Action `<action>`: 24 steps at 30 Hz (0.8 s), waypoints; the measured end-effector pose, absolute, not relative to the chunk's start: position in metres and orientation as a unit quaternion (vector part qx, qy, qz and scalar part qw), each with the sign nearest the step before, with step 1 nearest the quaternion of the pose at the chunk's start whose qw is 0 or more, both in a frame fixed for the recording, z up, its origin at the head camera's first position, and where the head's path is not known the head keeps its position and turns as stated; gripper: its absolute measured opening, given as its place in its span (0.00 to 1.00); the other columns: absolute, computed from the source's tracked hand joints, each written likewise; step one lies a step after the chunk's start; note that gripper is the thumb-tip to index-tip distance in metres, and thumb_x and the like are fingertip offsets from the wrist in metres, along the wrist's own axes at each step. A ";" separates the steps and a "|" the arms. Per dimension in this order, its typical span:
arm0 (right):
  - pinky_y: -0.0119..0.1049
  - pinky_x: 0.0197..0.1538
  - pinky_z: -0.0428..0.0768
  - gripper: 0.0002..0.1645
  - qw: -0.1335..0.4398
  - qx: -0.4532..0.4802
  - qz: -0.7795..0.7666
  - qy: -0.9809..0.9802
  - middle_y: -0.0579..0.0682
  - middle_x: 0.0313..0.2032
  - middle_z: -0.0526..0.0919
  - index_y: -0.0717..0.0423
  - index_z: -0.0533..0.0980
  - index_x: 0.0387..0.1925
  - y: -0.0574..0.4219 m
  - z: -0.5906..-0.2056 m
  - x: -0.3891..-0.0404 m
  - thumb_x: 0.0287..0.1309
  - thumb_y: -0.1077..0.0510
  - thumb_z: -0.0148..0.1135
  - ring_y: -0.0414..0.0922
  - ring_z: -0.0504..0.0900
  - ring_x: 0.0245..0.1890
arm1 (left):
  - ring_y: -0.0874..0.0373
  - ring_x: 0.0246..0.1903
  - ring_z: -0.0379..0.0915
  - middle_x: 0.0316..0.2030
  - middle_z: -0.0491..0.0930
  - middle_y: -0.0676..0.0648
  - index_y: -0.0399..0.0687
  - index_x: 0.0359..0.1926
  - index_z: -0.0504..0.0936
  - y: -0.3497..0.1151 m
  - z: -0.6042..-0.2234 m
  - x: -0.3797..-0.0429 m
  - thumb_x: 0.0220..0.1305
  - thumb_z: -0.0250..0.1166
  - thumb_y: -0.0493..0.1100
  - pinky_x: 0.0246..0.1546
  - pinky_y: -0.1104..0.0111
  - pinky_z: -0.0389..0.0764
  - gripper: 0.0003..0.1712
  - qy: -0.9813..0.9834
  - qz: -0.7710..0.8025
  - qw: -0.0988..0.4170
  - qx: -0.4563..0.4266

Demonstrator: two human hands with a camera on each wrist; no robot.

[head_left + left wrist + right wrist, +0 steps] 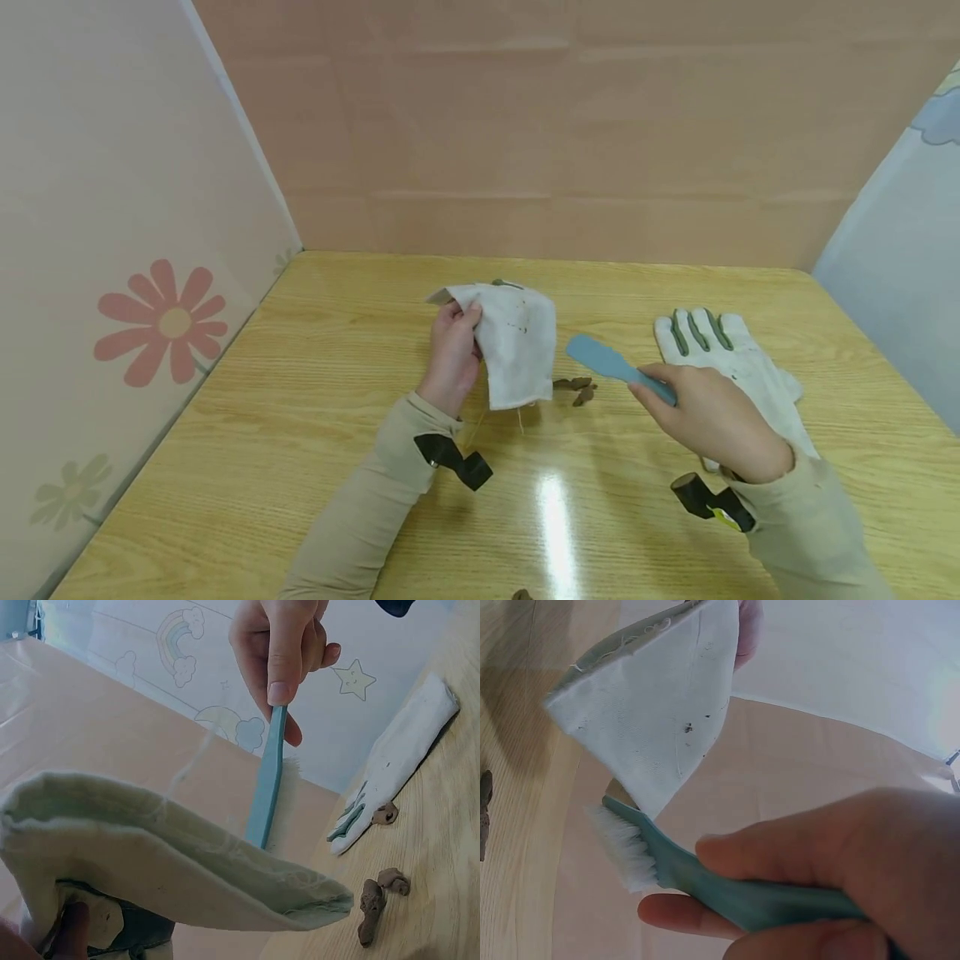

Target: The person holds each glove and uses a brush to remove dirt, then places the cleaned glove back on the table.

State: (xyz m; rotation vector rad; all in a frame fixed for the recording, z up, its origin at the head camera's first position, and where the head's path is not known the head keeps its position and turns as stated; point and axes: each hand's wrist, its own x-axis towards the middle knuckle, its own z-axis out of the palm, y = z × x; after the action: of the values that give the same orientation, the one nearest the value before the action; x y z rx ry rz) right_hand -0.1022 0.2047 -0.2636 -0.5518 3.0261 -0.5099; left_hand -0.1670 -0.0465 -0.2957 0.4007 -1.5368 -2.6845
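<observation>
My left hand (453,354) holds up a white work glove (521,342), its cuff hanging down and small dark specks on its cloth. The cuff's mouth (180,840) gapes with loose threads in the left wrist view. In my right hand (708,417) is a blue brush (603,358), gripped by its handle. White bristles (626,847) show along the brush head in the right wrist view. The brush stands just to the right of the raised glove in the head view, bristles facing away from the cloth in the right wrist view.
A second white glove (757,392) with green finger seams lies on the table at the right, partly under my right forearm. Brown clumps (576,385) lie on the wood below the raised glove. Another brown bit (522,594) sits at the near edge.
</observation>
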 end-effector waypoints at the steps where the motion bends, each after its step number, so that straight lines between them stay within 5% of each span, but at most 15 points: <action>1: 0.30 0.18 0.60 0.21 0.009 -0.176 -0.165 0.970 0.42 0.13 0.67 0.62 0.77 0.49 0.205 -0.263 -0.102 0.66 0.50 0.52 0.36 0.60 0.11 | 0.62 0.38 0.76 0.49 0.73 0.43 0.35 0.61 0.61 -0.048 -0.296 -0.167 0.71 0.47 0.36 0.36 0.74 0.77 0.20 -0.494 -0.861 0.005 0.123; 9: 0.28 0.19 0.58 0.20 -0.013 -0.174 -0.173 0.969 0.42 0.12 0.64 0.61 0.78 0.48 0.206 -0.263 -0.103 0.66 0.50 0.52 0.34 0.57 0.12 | 0.66 0.31 0.72 0.42 0.72 0.46 0.34 0.61 0.61 -0.066 -0.310 -0.176 0.70 0.46 0.36 0.33 0.75 0.75 0.20 -0.568 -0.817 -0.051 0.089; 16: 0.28 0.18 0.57 0.19 -0.020 -0.169 -0.182 0.968 0.43 0.12 0.63 0.61 0.78 0.47 0.210 -0.261 -0.102 0.65 0.50 0.54 0.34 0.54 0.12 | 0.54 0.41 0.72 0.53 0.72 0.35 0.34 0.57 0.66 -0.104 -0.354 -0.195 0.69 0.50 0.40 0.34 0.70 0.75 0.19 -0.810 -0.564 -0.151 0.060; 24: 0.28 0.18 0.57 0.19 -0.031 -0.165 -0.185 0.968 0.42 0.12 0.64 0.61 0.77 0.47 0.212 -0.261 -0.102 0.65 0.51 0.53 0.33 0.54 0.11 | 0.59 0.25 0.75 0.33 0.77 0.42 0.31 0.44 0.73 -0.126 -0.360 -0.203 0.63 0.59 0.37 0.29 0.71 0.81 0.12 -0.892 -0.418 -0.169 0.015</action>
State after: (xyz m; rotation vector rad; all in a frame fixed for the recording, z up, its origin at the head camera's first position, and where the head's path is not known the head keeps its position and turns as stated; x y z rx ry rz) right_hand -0.1024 0.2121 -0.2613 -0.5291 3.1026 -0.5927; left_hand -0.2027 -0.1256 -0.3602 0.0525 -3.1515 -1.4766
